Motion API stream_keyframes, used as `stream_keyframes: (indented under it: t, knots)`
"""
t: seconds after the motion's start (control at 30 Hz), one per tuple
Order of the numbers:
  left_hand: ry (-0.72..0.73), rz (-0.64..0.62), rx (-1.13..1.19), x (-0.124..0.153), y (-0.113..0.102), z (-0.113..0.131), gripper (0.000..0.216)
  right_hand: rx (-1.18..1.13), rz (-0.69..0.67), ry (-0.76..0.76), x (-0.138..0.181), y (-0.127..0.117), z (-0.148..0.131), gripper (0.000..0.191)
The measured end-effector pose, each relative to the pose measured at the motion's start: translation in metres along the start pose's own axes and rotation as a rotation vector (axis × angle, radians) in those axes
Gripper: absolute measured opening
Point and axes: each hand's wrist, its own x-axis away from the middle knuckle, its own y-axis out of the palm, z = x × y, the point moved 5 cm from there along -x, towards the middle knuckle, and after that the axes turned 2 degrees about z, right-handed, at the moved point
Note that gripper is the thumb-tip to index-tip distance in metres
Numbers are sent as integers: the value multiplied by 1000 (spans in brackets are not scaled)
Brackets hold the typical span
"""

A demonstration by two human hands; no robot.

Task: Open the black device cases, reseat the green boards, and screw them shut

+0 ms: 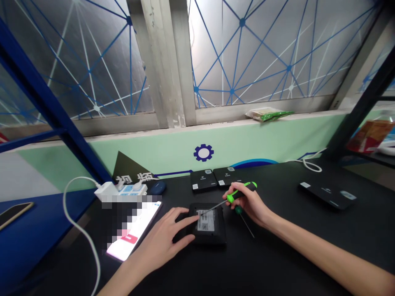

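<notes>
A black rectangular device [221, 236] with a white printed label [210, 222] lies on the black table between my hands. My left hand [173, 230] rests at its left side with fingers spread, the index fingertip touching the label's edge. My right hand [247, 203] grips a green and black screwdriver [242, 191]. The shaft slants down to the left, and its tip meets the label beside my left index finger. Just under my right hand lies a second screwdriver [247, 224] with a green handle, partly hidden by the fingers.
Two black boxes [203, 181] stand at the wall, and another black box [327, 195] lies at the right. A lit phone [135, 232] is left of my left hand. Behind it are a white power strip [123, 191], a white cable [92, 242] and a dark blue round object [158, 188].
</notes>
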Motion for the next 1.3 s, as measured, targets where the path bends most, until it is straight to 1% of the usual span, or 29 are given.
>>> stream_keyframes:
  t: [0.23, 0.4, 0.5, 0.6, 0.73, 0.93, 1.3]
  knots:
    - [94, 85, 38, -3, -7, 11, 28, 56, 11, -34, 3, 4, -4, 34]
    - [40, 131, 50, -2, -9, 10, 30, 80, -37, -37, 7, 11, -6, 34]
    - [-20, 108, 29, -1, -4, 4, 36, 74, -69, -34, 8, 13, -5, 34]
    - [-46, 67, 13, 0, 2, 0, 40, 73, -77, -33, 7, 13, -4, 33]
    - [-32, 38, 20, 0, 5, 1, 42, 67, -72, -30, 7, 12, -4, 32]
    - [14, 57, 21, -1, 2, 6, 36, 82, -32, -41, 6, 10, -6, 34]
    - [30, 60, 6, -1, 1, 7, 38, 64, -41, -29, 5, 10, -2, 33]
